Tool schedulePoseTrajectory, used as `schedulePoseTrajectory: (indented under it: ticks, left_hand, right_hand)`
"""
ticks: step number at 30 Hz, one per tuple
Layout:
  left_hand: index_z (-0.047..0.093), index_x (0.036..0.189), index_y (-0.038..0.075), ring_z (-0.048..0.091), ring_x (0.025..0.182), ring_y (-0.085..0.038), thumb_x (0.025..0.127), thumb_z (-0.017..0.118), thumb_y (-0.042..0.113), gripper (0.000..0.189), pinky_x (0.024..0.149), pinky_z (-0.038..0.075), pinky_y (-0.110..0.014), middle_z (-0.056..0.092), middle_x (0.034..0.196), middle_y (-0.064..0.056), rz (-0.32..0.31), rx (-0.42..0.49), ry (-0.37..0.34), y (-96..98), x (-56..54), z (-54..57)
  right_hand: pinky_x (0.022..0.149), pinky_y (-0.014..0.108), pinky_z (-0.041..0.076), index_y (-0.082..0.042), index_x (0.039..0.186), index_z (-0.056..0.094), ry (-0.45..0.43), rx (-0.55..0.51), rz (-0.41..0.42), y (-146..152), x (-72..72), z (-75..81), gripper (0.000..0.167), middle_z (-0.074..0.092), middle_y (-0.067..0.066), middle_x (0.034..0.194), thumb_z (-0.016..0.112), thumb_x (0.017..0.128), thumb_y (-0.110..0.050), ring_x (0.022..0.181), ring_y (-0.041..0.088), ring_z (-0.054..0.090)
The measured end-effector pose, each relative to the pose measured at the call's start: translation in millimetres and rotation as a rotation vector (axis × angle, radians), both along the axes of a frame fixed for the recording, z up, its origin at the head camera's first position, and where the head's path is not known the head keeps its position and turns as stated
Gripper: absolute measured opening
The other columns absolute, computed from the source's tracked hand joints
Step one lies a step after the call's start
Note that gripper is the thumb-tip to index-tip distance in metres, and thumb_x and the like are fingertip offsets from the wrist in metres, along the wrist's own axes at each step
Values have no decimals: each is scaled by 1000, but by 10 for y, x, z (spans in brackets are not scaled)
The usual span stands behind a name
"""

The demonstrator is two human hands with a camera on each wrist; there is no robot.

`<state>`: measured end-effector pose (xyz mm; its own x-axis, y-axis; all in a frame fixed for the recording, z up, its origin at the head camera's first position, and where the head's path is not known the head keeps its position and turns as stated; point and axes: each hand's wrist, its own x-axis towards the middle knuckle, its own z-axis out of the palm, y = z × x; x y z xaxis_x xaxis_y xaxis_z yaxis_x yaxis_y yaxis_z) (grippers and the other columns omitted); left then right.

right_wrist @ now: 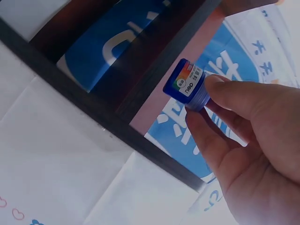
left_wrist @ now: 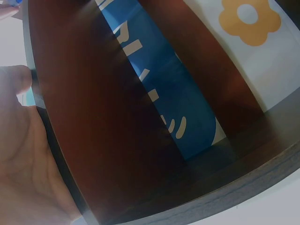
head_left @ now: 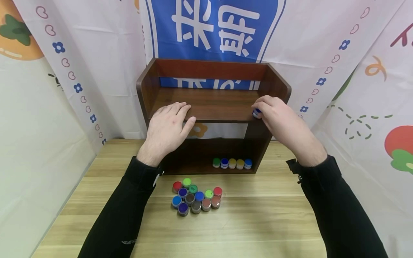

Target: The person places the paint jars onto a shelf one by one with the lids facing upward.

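My right hand (head_left: pixel 279 116) pinches a small dark-blue paint jar (right_wrist: pixel 185 84) between thumb and fingers. In the head view that jar shows at the front right end of the upper board of a dark brown wooden shelf (head_left: pixel 206 107). A label is on its side, and the right wrist view has it at the fingertips. With fingers stretched out, my left hand (head_left: pixel 169 129) rests on the left part of the same upper board near its front edge. It holds nothing, and its thumb points toward the middle.
On the lower board stands a row of paint jars, green (head_left: pixel 216 163), dark blue, yellow and lighter blue, toward the right side. A cluster of several more jars (head_left: pixel 196 206) sits on the wooden table (head_left: pixel 251 218) before the shelf. Printed cloth (head_left: pixel 113 71) hangs behind and beside it.
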<state>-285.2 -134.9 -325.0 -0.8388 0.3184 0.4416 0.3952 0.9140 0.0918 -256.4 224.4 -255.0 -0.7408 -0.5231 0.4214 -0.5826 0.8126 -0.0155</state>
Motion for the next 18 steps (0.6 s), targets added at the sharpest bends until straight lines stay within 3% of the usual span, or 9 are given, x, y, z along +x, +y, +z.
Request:
schedulePoseTrajectory:
  ticks: [4,8,18]
  left_hand:
    - [57,172,10,56,168,-39,124,42,57,69,144,42,-61,58,180,-16,2,-1,-1,2,-3,-5]
    - [57,172,10,56,168,-39,124,43,57,69,144,42,-61,58,180,-16,4,0,-3,1,-3,-8]
    - [58,172,9,57,167,-39,124,42,57,69,143,43,-61,59,179,-16,-1,-3,9,0,-3,-8]
  right_hand:
    - [125,60,62,7,145,68,28,56,-39,12,-73,4,33,71,28,151,64,113,13,139,45,69]
    - [127,60,60,7,149,65,-1,92,-80,3,-124,16,37,69,27,154,60,113,15,142,45,66]
    - [131,60,56,5,154,64,-67,129,-160,-44,-188,25,44,66,28,159,64,111,14,147,45,63]
